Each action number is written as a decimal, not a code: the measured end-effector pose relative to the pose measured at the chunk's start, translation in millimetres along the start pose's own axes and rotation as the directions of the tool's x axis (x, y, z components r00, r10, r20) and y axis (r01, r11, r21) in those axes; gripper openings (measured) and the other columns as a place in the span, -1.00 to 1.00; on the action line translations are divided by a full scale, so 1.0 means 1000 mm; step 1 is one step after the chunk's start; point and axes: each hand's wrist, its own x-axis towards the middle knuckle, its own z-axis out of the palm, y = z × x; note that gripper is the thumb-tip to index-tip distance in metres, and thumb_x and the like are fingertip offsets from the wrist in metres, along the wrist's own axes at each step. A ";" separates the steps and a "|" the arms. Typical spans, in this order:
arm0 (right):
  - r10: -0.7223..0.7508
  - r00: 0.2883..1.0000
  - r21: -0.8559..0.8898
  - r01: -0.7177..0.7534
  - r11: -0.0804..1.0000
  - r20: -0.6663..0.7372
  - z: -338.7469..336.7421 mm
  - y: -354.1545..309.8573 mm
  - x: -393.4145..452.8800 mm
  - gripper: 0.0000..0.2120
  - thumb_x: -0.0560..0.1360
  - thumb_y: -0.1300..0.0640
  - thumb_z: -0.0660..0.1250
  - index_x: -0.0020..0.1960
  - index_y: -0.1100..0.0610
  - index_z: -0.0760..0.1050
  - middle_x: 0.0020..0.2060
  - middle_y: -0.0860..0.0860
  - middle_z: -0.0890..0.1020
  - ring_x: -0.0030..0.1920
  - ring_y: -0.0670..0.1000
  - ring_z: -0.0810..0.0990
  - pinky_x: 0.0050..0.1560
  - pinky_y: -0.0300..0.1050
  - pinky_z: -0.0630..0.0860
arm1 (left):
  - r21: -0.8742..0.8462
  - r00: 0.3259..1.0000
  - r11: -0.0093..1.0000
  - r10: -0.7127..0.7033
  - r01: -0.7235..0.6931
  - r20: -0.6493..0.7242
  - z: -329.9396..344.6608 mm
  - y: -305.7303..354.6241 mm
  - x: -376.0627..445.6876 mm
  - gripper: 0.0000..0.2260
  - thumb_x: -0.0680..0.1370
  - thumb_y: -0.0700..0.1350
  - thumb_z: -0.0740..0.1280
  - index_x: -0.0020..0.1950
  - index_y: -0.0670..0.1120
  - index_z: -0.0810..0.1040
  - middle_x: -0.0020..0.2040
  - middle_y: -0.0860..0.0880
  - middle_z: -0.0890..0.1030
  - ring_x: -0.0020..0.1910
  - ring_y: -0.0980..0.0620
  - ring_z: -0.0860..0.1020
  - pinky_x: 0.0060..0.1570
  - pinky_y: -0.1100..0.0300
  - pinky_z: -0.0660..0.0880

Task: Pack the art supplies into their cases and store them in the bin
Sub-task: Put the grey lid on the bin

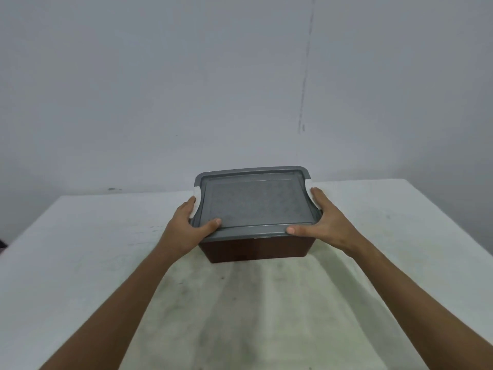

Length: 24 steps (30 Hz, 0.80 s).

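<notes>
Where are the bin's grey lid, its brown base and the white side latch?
grey lid (pixel 256 202), head view, centre panel.
brown base (pixel 256 248), head view, front wall.
white side latch (pixel 198 202), head view, left edge.

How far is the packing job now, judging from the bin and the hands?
It looks close to finished. Done: the grey lid sits on the brown bin, and no loose art supplies show on the table. In hand: the left hand and right hand grip the lid's two sides, thumbs on top. Left: perhaps pressing the lid fully shut. What is inside cannot be seen.

Both hands (pixel 186 225) forward, thumbs inward
</notes>
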 end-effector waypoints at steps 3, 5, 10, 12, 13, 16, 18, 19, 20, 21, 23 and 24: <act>0.005 1.000 -0.005 -0.005 1.000 -0.008 0.054 -0.027 -0.002 0.17 0.09 -0.15 0.62 0.53 0.06 0.09 0.28 -0.25 0.26 0.27 -0.19 0.30 0.24 -0.27 0.28 | -0.008 1.000 1.000 -0.001 0.001 0.002 -0.049 -0.033 -0.004 -0.09 0.34 0.25 0.45 0.56 -0.05 0.14 0.53 0.02 0.21 0.40 0.04 0.30 0.29 0.25 0.27; 0.014 1.000 -0.017 -0.014 1.000 -0.018 0.086 -0.044 -0.005 0.15 0.08 -0.14 0.61 0.52 0.08 0.12 0.25 -0.24 0.27 0.24 -0.19 0.31 0.19 -0.31 0.27 | -0.011 1.000 1.000 -0.007 0.007 0.031 -0.080 -0.050 -0.010 -0.03 0.30 0.30 0.44 0.56 -0.04 0.11 0.54 0.02 0.19 0.43 0.01 0.28 0.34 0.16 0.30; 0.027 0.982 -0.047 -0.037 0.998 -0.188 0.148 -0.074 -0.016 0.05 0.10 -0.16 0.62 0.46 0.10 0.26 0.19 -0.15 0.37 0.17 -0.11 0.40 0.14 -0.26 0.34 | -0.071 0.990 0.997 -0.001 0.011 0.144 -0.139 -0.089 -0.028 0.15 0.13 0.34 0.55 0.56 0.08 0.03 0.53 0.07 0.17 0.42 0.01 0.28 0.33 0.04 0.36; 0.032 0.976 -0.023 -0.038 0.999 -0.215 0.163 -0.075 -0.024 0.04 0.10 -0.18 0.61 0.46 0.10 0.28 0.18 -0.12 0.41 0.16 -0.09 0.43 0.13 -0.27 0.38 | -0.069 0.988 0.997 0.028 -0.018 0.154 -0.148 -0.098 -0.032 0.16 0.11 0.28 0.59 0.56 0.10 0.04 0.50 0.07 0.21 0.34 0.07 0.32 0.24 0.14 0.38; 0.036 0.977 -0.018 -0.040 0.999 -0.213 0.168 -0.074 -0.027 0.06 0.09 -0.19 0.61 0.47 0.08 0.25 0.21 -0.11 0.42 0.18 -0.08 0.45 0.14 -0.26 0.40 | -0.064 0.988 0.997 0.045 -0.036 0.148 -0.150 -0.100 -0.033 0.13 0.14 0.22 0.60 0.56 0.09 0.05 0.49 0.07 0.22 0.31 0.10 0.32 0.20 0.19 0.38; 0.053 0.974 -0.014 -0.057 0.998 -0.219 0.172 -0.073 -0.025 0.13 0.06 -0.23 0.61 0.50 0.06 0.20 0.30 -0.10 0.40 0.23 -0.06 0.44 0.22 -0.22 0.41 | -0.080 0.987 0.996 0.062 -0.050 0.147 -0.151 -0.101 -0.028 0.11 0.16 0.13 0.61 0.56 0.04 0.05 0.49 0.05 0.23 0.32 0.08 0.32 0.23 0.19 0.37; 0.069 0.973 -0.013 -0.074 0.997 -0.218 0.169 -0.073 -0.016 0.16 0.04 -0.23 0.61 0.50 0.08 0.20 0.32 -0.06 0.41 0.25 -0.03 0.44 0.24 -0.16 0.42 | -0.103 0.985 0.994 0.049 -0.032 0.168 -0.150 -0.100 -0.018 0.12 0.16 0.12 0.62 0.56 0.03 0.05 0.49 0.03 0.24 0.34 0.05 0.33 0.28 0.13 0.36; 0.071 0.974 -0.022 -0.077 0.997 -0.217 0.167 -0.074 -0.009 0.16 0.04 -0.22 0.61 0.50 0.09 0.20 0.33 -0.04 0.41 0.26 -0.02 0.45 0.25 -0.13 0.42 | -0.110 0.983 0.994 0.039 -0.020 0.177 -0.149 -0.098 -0.012 0.12 0.17 0.10 0.62 0.57 0.02 0.04 0.48 0.02 0.25 0.34 0.05 0.33 0.30 0.11 0.35; 0.070 0.974 -0.035 -0.079 0.996 -0.214 0.165 -0.074 -0.002 0.16 0.04 -0.23 0.61 0.50 0.10 0.20 0.34 -0.02 0.41 0.26 -0.01 0.45 0.26 -0.11 0.42 | -0.114 0.982 0.993 0.026 -0.005 0.184 -0.148 -0.097 -0.004 0.12 0.18 0.09 0.63 0.57 0.02 0.03 0.48 0.02 0.25 0.34 0.05 0.33 0.32 0.10 0.34; 0.070 0.975 -0.045 -0.081 0.996 -0.209 0.163 -0.075 0.005 0.17 0.04 -0.23 0.61 0.50 0.11 0.20 0.35 -0.01 0.42 0.25 -0.01 0.45 0.26 -0.11 0.42 | -0.119 0.982 0.993 0.017 0.006 0.190 -0.147 -0.094 0.004 0.11 0.19 0.07 0.63 0.57 0.02 0.03 0.47 0.01 0.26 0.35 0.04 0.33 0.33 0.10 0.32; 0.072 0.977 -0.049 -0.084 0.995 -0.200 0.157 -0.077 0.021 0.16 0.06 -0.21 0.62 0.50 0.13 0.19 0.34 -0.01 0.42 0.20 -0.05 0.45 0.22 -0.17 0.41 | -0.137 0.981 0.990 0.004 0.023 0.194 -0.143 -0.088 0.021 0.11 0.19 0.04 0.64 0.57 0.02 0.04 0.42 0.00 0.33 0.32 0.03 0.37 0.32 0.11 0.34; 0.070 0.978 -0.048 -0.081 0.996 -0.196 0.155 -0.077 0.030 0.14 0.08 -0.19 0.62 0.50 0.13 0.19 0.32 -0.01 0.43 0.17 -0.07 0.44 0.19 -0.22 0.39 | -0.149 0.982 0.988 -0.005 0.034 0.191 -0.141 -0.086 0.029 0.10 0.20 0.02 0.64 0.57 0.02 0.05 0.37 0.01 0.37 0.27 0.04 0.40 0.29 0.15 0.35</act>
